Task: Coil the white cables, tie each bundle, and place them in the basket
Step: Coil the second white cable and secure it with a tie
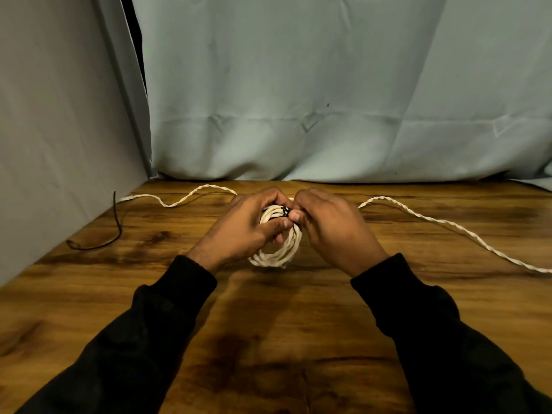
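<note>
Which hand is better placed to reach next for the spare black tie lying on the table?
Left, probably. The spare black tie lies at the table's left edge, on the left hand's side. The right hand pinches at the black wrap on the coiled white cable and would have to cross over.

Head cam, wide-angle, looks fwd and down (close over table (268, 339)), faces backdrop curtain (298, 85)

both hands, left (249, 227) and right (330, 225), meet with fingers curled and pinching, black-sleeved forearms converging.
</note>
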